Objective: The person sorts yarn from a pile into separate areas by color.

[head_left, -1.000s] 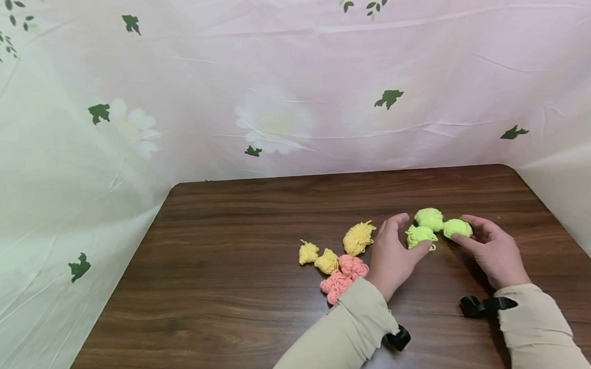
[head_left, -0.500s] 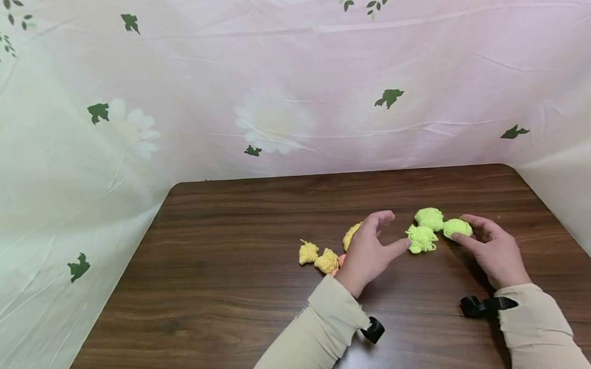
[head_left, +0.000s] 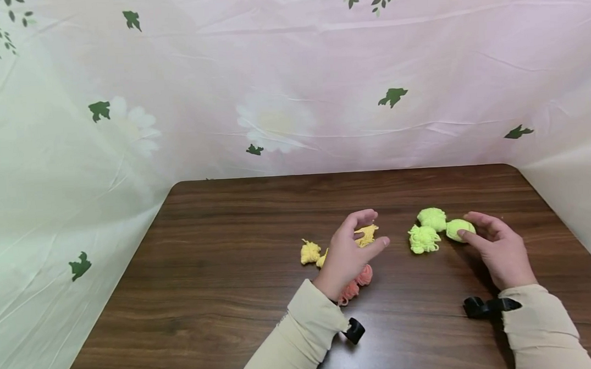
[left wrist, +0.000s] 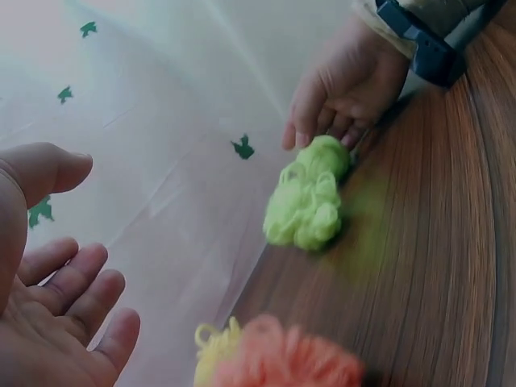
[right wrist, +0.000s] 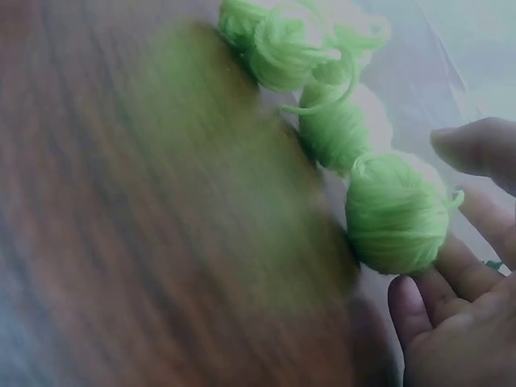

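Note:
My left hand (head_left: 348,251) is above the yellow and pink yarn balls with its thumb and fingers spread and nothing held; it covers part of them. To its right, three lime-green balls of yarn lie in a cluster: one at the back (head_left: 432,218), a loopy one in front (head_left: 424,239) and a smooth one (head_left: 458,229) at the right. My right hand (head_left: 501,250) is beside the smooth ball, thumb tip overlapping it in the head view. In the right wrist view, the thumb (right wrist: 476,149) is apart from that ball (right wrist: 397,214), and the relaxed fingertips lie right at its side.
A small yellow yarn ball (head_left: 310,252) lies left of my left hand, a larger yellow one (head_left: 368,234) behind it. Pink yarn (head_left: 364,275) shows below the hand. Everything rests on a dark wooden table (head_left: 205,276), with a patterned cloth (head_left: 270,70) behind and at the sides.
My left hand has moved left, away from the green yarn balls, to over the yellow and pink ones. The right hand has stayed beside the smooth green ball.

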The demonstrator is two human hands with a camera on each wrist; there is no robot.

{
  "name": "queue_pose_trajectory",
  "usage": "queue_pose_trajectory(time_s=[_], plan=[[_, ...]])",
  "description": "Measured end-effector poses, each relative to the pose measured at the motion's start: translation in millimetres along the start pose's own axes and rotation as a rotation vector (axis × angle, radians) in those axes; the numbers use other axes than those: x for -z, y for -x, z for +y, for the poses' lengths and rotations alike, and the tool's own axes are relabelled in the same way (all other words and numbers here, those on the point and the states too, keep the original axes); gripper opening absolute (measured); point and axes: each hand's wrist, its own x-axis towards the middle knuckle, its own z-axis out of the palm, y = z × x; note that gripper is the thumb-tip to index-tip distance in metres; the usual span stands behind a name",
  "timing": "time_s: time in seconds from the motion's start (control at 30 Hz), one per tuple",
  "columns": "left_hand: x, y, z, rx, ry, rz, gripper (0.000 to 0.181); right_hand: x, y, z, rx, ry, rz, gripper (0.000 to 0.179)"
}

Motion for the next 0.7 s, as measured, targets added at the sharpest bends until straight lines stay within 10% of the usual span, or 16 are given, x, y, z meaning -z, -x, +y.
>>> queue_pose_trajectory(time_s=[0.4,0.7], plan=[[34.8,5.2,-19.8,-0.035,0.0,0.029,0.044,-6.8,4.4,-23.1,0.105,-0.298,0.013,0.047],[60.6,2.8,-27.6,-0.01,-0.033,0.027,0.04,-10.8,10.8,-42.6,0.151,-0.268,-0.012,0.047]])
